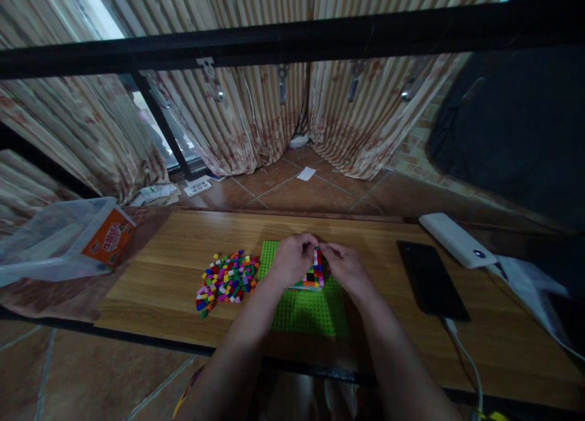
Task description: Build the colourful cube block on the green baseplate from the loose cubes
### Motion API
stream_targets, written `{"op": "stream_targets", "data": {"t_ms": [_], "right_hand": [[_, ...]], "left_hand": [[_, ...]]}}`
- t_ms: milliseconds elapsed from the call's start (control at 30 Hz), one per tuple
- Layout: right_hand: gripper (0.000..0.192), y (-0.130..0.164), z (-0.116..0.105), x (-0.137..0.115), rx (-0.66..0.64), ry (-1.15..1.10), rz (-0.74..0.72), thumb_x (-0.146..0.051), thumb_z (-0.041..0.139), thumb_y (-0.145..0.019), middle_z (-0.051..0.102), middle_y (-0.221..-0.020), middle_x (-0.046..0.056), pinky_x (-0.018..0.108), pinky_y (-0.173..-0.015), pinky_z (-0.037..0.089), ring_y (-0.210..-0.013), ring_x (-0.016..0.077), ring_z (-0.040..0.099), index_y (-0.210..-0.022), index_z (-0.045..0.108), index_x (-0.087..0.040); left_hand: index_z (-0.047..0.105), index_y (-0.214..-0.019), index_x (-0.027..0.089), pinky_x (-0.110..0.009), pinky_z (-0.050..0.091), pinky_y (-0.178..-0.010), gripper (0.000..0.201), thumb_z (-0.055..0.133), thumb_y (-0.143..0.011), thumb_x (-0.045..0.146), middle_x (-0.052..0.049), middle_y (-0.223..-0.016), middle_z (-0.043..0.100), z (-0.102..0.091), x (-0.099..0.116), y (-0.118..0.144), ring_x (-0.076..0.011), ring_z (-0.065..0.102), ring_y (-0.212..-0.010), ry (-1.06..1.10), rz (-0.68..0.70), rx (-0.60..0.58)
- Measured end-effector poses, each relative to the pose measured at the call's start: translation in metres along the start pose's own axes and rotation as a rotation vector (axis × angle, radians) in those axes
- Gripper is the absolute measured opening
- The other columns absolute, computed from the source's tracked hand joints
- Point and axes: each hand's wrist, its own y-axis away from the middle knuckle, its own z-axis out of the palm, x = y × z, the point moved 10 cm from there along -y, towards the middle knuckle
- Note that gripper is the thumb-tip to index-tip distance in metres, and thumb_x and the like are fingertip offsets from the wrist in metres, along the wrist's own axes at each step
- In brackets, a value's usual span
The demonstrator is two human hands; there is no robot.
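A green studded baseplate (pixel 311 314) lies on the wooden table, and a low build of multicoloured toy bricks (pixel 315 277) sits on it. My left hand (pixel 295 259) is over the left and far part of the build, its thumb and fingers bent together in a pinch. At the build's far right corner, the fingers of my right hand (pixel 342 265) are closed and nearly meet the left fingertips. Whatever is between the fingertips is too small and hidden to make out. Left of the baseplate spreads a pile of small loose bricks (pixel 228 278) in many colours.
On the table's right lie a black phone (pixel 432 279) with a cable plugged in and a white power bank (pixel 457 239). A clear plastic bin (pixel 50 244) with an orange label stands at the left. Beyond the table are a dark metal bar (pixel 256 41) and striped curtains (pixel 242 122).
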Motion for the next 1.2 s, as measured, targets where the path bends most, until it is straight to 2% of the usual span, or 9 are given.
{"op": "stream_targets", "data": {"t_ms": [267, 500, 733, 900, 1033, 1200], "right_hand": [[0.043, -0.002, 0.004, 0.015, 0.029, -0.225, 0.101, -0.051, 0.052, -0.08, 0.072, -0.073, 0.005, 0.026, -0.058, 0.046, -0.062, 0.0167, 0.062, -0.089, 0.074, -0.015], [0.042, 0.004, 0.006, 0.014, 0.044, -0.418, 0.205, -0.052, 0.064, -0.072, 0.072, -0.075, 0.007, 0.027, -0.056, 0.047, -0.059, 0.016, 0.061, -0.087, 0.074, -0.015], [0.037, 0.003, 0.007, 0.018, 0.044, -0.412, 0.213, -0.048, 0.064, -0.072, 0.074, -0.077, 0.007, 0.027, -0.057, 0.049, -0.061, 0.0165, 0.063, -0.087, 0.075, -0.016], [0.037, 0.002, 0.006, 0.016, 0.064, -0.422, 0.227, -0.048, 0.064, -0.069, 0.073, -0.072, 0.006, 0.026, -0.054, 0.048, -0.058, 0.0161, 0.062, -0.084, 0.075, -0.016], [0.034, 0.002, 0.004, 0.015, 0.087, -0.434, 0.232, -0.046, 0.065, -0.067, 0.072, -0.068, 0.005, 0.026, -0.053, 0.047, -0.057, 0.016, 0.062, -0.08, 0.075, -0.017], [0.032, 0.001, 0.002, 0.015, 0.105, -0.429, 0.219, -0.045, 0.065, -0.067, 0.072, -0.066, 0.005, 0.027, -0.055, 0.048, -0.059, 0.0175, 0.064, -0.078, 0.076, -0.016]], "left_hand": [[0.073, -0.092, 0.02, -0.023, 0.051, -0.076, 0.028, 0.047, -0.086, 0.013, 0.0, -0.082, 0.074, 0.001, -0.002, 0.0, -0.0141, 0.067, -0.078, 0.031, -0.002, -0.005], [0.075, -0.092, 0.021, -0.025, 0.053, -0.084, 0.028, 0.049, -0.087, 0.012, 0.0, -0.09, 0.076, 0.002, -0.012, 0.0, -0.0141, 0.069, -0.087, 0.163, -0.027, -0.006], [0.074, -0.095, 0.017, -0.028, 0.054, -0.087, 0.029, 0.047, -0.087, 0.013, -0.002, -0.093, 0.076, 0.01, -0.022, -0.001, -0.0148, 0.07, -0.088, 0.305, -0.055, -0.07], [0.068, -0.108, 0.015, -0.029, 0.053, -0.09, 0.031, 0.046, -0.088, 0.009, -0.005, -0.101, 0.075, 0.01, -0.024, -0.002, -0.0144, 0.069, -0.092, 0.376, -0.052, -0.032], [0.06, -0.12, 0.012, -0.029, 0.052, -0.094, 0.037, 0.042, -0.088, 0.007, -0.008, -0.103, 0.074, 0.007, -0.017, 0.001, -0.015, 0.069, -0.095, 0.292, -0.046, -0.02], [0.064, -0.11, 0.017, -0.028, 0.046, -0.103, 0.034, 0.042, -0.087, 0.005, -0.005, -0.109, 0.074, -0.002, -0.002, 0.009, -0.0142, 0.067, -0.106, 0.098, -0.027, 0.011]]}}
